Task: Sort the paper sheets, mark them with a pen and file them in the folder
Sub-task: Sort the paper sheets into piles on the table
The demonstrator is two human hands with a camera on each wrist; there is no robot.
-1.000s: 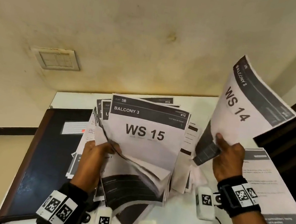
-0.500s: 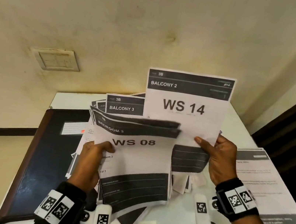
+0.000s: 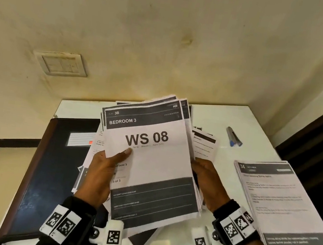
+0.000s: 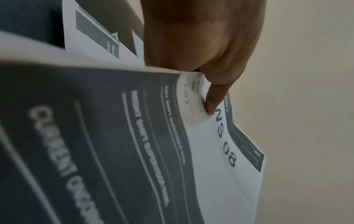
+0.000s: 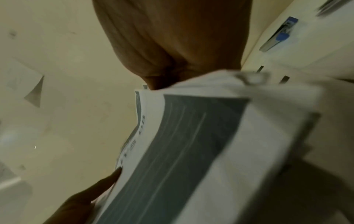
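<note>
Sheaf of paper sheets (image 3: 150, 163), "WS 08" on top, held above white table (image 3: 210, 117); left hand (image 3: 101, 174) grips its left edge, thumb on top; right hand (image 3: 209, 185) clasps right edge; folder (image 3: 47, 168) shut at left; pen (image 3: 233, 137) beyond.

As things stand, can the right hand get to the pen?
Probably not right away. The pen lies in the open on the table, beyond the right hand, with nothing between them. But that hand is holding the right edge of the paper stack, so it must let go first.
</note>
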